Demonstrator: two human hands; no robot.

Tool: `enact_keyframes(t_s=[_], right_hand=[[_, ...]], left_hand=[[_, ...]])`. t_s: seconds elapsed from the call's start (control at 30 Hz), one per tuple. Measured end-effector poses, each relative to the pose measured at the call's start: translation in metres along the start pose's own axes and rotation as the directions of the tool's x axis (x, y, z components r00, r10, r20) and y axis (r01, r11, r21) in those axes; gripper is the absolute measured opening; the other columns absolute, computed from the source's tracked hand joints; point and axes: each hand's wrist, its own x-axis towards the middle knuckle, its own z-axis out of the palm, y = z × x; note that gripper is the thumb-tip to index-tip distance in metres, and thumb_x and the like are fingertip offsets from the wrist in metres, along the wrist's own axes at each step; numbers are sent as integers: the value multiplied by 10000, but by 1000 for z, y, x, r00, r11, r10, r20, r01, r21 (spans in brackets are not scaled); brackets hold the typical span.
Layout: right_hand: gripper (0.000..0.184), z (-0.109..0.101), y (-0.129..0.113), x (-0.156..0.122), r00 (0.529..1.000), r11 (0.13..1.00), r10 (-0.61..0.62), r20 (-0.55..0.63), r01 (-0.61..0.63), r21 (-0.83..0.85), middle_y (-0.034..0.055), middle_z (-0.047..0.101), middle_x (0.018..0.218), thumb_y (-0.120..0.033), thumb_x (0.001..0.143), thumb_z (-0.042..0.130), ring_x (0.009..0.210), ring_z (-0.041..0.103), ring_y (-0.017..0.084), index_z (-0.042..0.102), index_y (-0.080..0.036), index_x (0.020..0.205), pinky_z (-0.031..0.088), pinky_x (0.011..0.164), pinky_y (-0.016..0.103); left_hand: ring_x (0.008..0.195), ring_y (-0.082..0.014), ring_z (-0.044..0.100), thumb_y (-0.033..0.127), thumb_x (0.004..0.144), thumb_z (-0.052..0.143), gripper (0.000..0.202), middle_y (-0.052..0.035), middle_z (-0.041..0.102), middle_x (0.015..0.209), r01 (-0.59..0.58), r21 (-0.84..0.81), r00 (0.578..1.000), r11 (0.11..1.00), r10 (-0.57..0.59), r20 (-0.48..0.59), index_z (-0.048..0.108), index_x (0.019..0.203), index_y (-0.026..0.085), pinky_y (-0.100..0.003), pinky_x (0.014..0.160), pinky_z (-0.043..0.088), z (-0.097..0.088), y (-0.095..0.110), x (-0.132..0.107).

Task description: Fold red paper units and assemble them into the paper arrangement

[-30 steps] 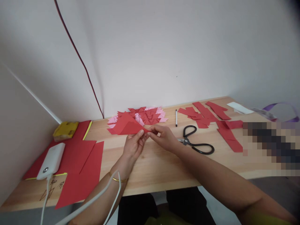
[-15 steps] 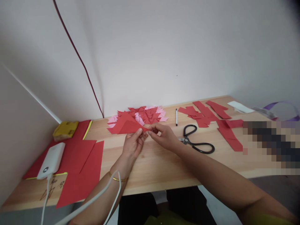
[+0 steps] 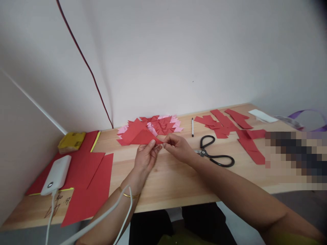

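A sheet of red paper point(image 3: 143, 136), folded into layered points, is held up above the table between both hands. My left hand point(image 3: 146, 156) pinches its lower edge, thumb on top and fingers beneath. At the paper's right corner, my right hand point(image 3: 177, 147) is closed in a pinch on the tip. Behind the paper lies a heap of folded red and pink paper pieces point(image 3: 167, 124), partly covered by it. Black-handled scissors point(image 3: 203, 153) rest just right of my right hand, their blades partly hidden behind it.
Red paper sheets point(image 3: 89, 200) lie at the left, with a white power bank point(image 3: 56, 173) and a yellow packet point(image 3: 72, 142) on them. A pen point(image 3: 192, 127) and red paper offcuts point(image 3: 224, 124) are to the right. A white cable point(image 3: 102, 216) crosses my left forearm.
The paper's upper point has tilted slightly, and my right hand has shifted a little to the right along the corner. Both hands keep their pinch.
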Motion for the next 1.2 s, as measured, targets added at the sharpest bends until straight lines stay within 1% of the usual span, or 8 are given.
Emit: enact_keyframes(t_s=[0.13,0.23,0.4,0.63,0.8,0.93,1.07,1.2], right_hand=[[51,1,1,1,999,999,-15,46,14,33,-22,551,695,-228,772,558,634,480,101,543,-183,753,396,603,233],[93,1,2,0,997,997,-57,59,54,51,1,600,778,-264,801,568,690,521,112,570,-182,845,419,649,248],[155,1,2,0,997,997,-71,41,70,28,-12,573,691,-304,841,544,641,487,102,554,-180,749,392,608,234],[140,1,0,0,997,998,-32,70,28,58,-20,558,699,-277,820,561,625,463,93,538,-176,726,376,597,230],[145,1,1,0,998,995,-31,61,25,92,-11,581,722,-319,835,558,650,500,104,563,-180,796,404,622,241],[183,1,4,1,999,991,-29,18,26,130,9,603,776,-365,851,552,700,535,120,581,-186,870,432,654,252],[194,1,6,0,999,991,-38,-26,41,131,7,580,763,-381,860,548,694,516,119,585,-190,859,427,651,250],[182,0,4,0,997,992,-63,-37,67,110,-1,555,741,-363,871,533,681,492,115,574,-188,839,409,642,244]], left_hand=[[653,-123,644,177,627,789,136,-34,704,699,10,-6,1000,1000,-10,-2,678,683,124,-289,728,533,1,-2,-1],[675,-134,650,165,622,791,139,-45,709,721,14,4,1000,1000,-14,21,680,693,121,-289,724,527,1,-6,-3],[732,-141,660,168,638,781,150,-34,715,764,25,11,999,1000,-25,24,672,739,141,-285,732,527,1,-5,-3],[820,-138,662,154,668,757,161,-12,721,846,-34,-42,999,999,34,-10,658,792,177,-272,786,523,0,3,1],[778,-127,658,149,670,756,172,-10,719,836,-8,-35,1000,999,9,24,668,814,183,-263,768,522,-1,-1,0],[833,-150,660,149,662,761,233,-27,722,894,-2,-15,998,1000,3,65,676,875,186,-291,793,522,0,-7,-3],[883,-168,660,168,647,775,339,-50,717,970,-13,38,997,999,10,74,670,968,198,-297,799,523,1,-11,-4],[891,-161,655,160,641,776,341,-39,717,956,-22,62,997,998,17,82,673,962,208,-292,799,522,0,-12,-3]])
